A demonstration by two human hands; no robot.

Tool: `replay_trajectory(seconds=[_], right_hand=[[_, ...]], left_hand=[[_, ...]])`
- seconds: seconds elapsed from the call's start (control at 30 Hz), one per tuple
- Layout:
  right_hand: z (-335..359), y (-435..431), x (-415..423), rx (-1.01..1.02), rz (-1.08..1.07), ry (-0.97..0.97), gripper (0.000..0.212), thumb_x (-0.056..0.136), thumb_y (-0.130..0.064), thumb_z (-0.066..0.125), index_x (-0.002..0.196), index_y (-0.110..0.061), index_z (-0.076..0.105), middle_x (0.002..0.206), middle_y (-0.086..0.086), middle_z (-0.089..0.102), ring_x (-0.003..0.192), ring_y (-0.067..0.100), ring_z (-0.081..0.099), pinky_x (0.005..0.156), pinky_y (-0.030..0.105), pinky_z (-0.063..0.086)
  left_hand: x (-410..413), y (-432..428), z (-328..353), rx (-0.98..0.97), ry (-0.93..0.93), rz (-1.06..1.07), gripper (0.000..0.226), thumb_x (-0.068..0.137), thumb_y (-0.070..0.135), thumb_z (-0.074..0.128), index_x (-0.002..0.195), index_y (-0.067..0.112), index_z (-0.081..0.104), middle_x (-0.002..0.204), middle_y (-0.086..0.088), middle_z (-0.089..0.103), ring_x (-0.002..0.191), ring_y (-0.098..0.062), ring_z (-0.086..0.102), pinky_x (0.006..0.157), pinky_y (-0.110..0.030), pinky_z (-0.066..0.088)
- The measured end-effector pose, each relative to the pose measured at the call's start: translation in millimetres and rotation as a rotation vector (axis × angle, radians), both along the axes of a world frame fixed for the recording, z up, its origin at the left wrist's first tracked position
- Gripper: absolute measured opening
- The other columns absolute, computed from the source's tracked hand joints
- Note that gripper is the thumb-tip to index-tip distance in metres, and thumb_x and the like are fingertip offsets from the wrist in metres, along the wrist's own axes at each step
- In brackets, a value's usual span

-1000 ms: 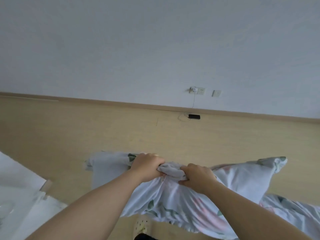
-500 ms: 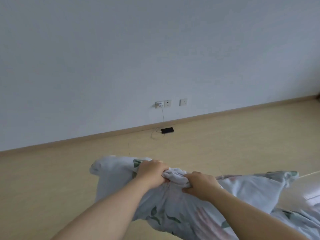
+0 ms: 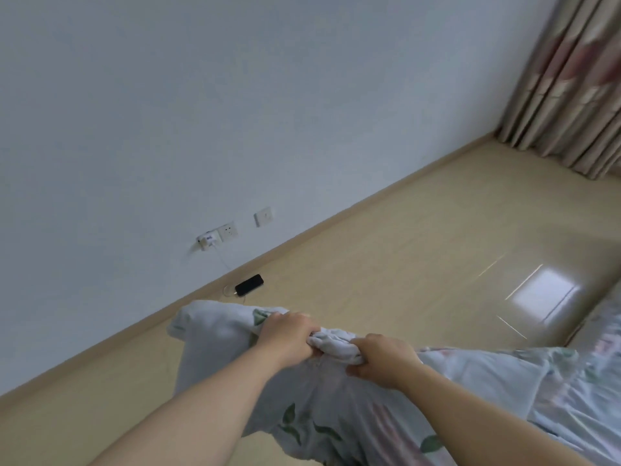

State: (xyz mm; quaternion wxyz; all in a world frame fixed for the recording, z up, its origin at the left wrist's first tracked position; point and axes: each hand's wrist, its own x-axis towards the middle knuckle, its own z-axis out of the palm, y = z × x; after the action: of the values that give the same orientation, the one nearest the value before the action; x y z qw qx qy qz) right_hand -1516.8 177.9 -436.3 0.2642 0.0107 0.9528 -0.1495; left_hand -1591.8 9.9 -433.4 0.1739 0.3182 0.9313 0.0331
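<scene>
**Both hands bunch the floral bedding at lower centre**

The left half of the frame is mostly a pale wall (image 3: pixel 141 129). A wooden skirting board (image 3: pixel 100 348) runs along its foot, rising from the left edge toward the upper right. Below it, tan floor (image 3: pixel 67 425) fills the lower left corner.

Low on the wall, left of centre, a white charger (image 3: pixel 209 242) sits in a socket (image 3: pixel 228 231). A thin cable (image 3: pixel 224 264) drops from it to a black phone (image 3: pixel 249 284) lying flat on the floor just beside the skirting. A little to the right of the socket is a separate blank plate (image 3: pixel 263 216).

Just below the phone, one rounded corner of the floral bedding (image 3: pixel 322 415) sticks up and hangs clear of the floor. The bedding is pale blue-white with green leaves and pink blooms.

The left hand (image 3: pixel 285 334) is at lower centre, knuckles up, fingers curled tight round a gathered wad of this cloth. Right next to it, slightly lower, the right hand (image 3: pixel 383 359) clamps the same wad, fingers folded under and thumb pressed against the fabric. The two fists are near each other, with a short twisted roll of cloth showing between them.

From the fists the bedding falls toward the bottom edge and spreads away to the lower right, where it lies in soft folds up to the right edge.

Above that, at mid right, a bright patch of glare (image 3: pixel 541 294) shines on the floor. In the upper right corner hangs a beige pleated curtain (image 3: pixel 571 79) with pinkish marks, blurred, its hem reaching the floor.
</scene>
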Motion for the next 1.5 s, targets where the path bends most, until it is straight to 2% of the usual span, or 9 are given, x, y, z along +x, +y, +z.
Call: replay_trajectory(seconds=[0.23,0.43,0.6,0.8,0.9,1.1,1.27,1.4,1.5], right_hand=[[4.7,130.0,-76.4,0.001,-0.127,0.004,0.036,0.088,-0.043,0.050,0.118,-0.023,0.052,0.124,0.007,0.058,0.113,0.027,0.056,0.084,0.034,0.043],[3.3,236.6,-126.7,0.027,-0.255,0.045,0.034,0.088,-0.042,0.050,0.114,-0.021,0.053,0.121,0.008,0.058,0.110,0.027,0.057,0.079,0.033,0.042],[-0.5,325.1,-172.5,0.062,-0.365,0.045,0.035,0.087,-0.043,0.052,0.115,-0.023,0.053,0.122,0.006,0.057,0.112,0.026,0.057,0.083,0.033,0.044],[3.3,432.1,-243.7,0.083,-0.470,0.031,0.035,0.087,-0.041,0.053,0.114,-0.020,0.055,0.122,0.007,0.057,0.111,0.026,0.057,0.085,0.035,0.044],[13.1,487.6,-275.7,0.097,-0.496,0.031,0.034,0.088,-0.040,0.052,0.116,-0.020,0.054,0.123,0.007,0.057,0.111,0.026,0.057,0.087,0.036,0.044],[22.9,582.4,-314.9,0.107,-0.569,0.054,0.035,0.088,-0.040,0.052,0.116,-0.020,0.055,0.124,0.006,0.058,0.112,0.025,0.056,0.087,0.035,0.043],[17.9,667.5,-341.2,0.116,-0.601,0.062,0.033,0.087,-0.040,0.052,0.113,-0.020,0.054,0.122,0.007,0.058,0.111,0.027,0.056,0.072,0.030,0.034],[8.8,746.9,-360.1,0.089,-0.614,0.050,0.034,0.087,-0.041,0.052,0.113,-0.019,0.053,0.121,0.007,0.058,0.109,0.027,0.057,0.072,0.030,0.035],[7.4,808.3,-370.0,0.065,-0.619,0.028,0.036,0.087,-0.040,0.050,0.116,-0.019,0.054,0.121,0.006,0.060,0.108,0.027,0.058,0.079,0.034,0.044]], left_hand=[[-101.9,141.7,5.0,-0.012,0.000,-0.187,0.015,0.085,0.030,0.048,0.071,0.024,0.047,0.098,-0.003,0.065,0.094,-0.027,0.057,0.073,-0.035,0.032],[-171.3,261.7,6.4,0.014,0.012,-0.318,0.014,0.086,0.026,0.048,0.086,0.017,0.059,0.102,-0.007,0.065,0.097,-0.029,0.057,0.077,-0.035,0.036],[-229.8,363.0,-4.2,0.035,-0.027,-0.404,0.013,0.085,0.024,0.051,0.085,0.015,0.060,0.103,-0.009,0.066,0.098,-0.030,0.057,0.081,-0.035,0.037],[-311.1,484.3,-3.5,0.064,-0.077,-0.463,0.013,0.085,0.024,0.051,0.075,0.018,0.057,0.097,-0.010,0.067,0.093,-0.031,0.058,0.074,-0.033,0.032],[-346.0,545.0,6.8,0.075,-0.061,-0.509,0.014,0.086,0.025,0.050,0.082,0.016,0.060,0.098,-0.010,0.067,0.093,-0.030,0.058,0.074,-0.032,0.033],[-393.8,650.3,19.7,0.065,-0.030,-0.586,0.014,0.087,0.024,0.050,0.085,0.016,0.061,0.101,-0.010,0.067,0.095,-0.029,0.058,0.076,-0.033,0.035],[-425.5,741.4,14.0,0.050,-0.043,-0.610,0.013,0.085,0.024,0.052,0.084,0.015,0.062,0.103,-0.009,0.067,0.098,-0.030,0.058,0.080,-0.035,0.039],[-444.8,822.9,11.6,0.017,-0.054,-0.616,0.015,0.085,0.025,0.052,0.088,0.014,0.063,0.106,-0.008,0.065,0.101,-0.030,0.057,0.083,-0.036,0.040],[-452.5,883.4,13.4,-0.010,-0.055,-0.629,0.017,0.086,0.026,0.051,0.089,0.014,0.063,0.105,-0.008,0.065,0.100,-0.030,0.057,0.082,-0.037,0.041]])
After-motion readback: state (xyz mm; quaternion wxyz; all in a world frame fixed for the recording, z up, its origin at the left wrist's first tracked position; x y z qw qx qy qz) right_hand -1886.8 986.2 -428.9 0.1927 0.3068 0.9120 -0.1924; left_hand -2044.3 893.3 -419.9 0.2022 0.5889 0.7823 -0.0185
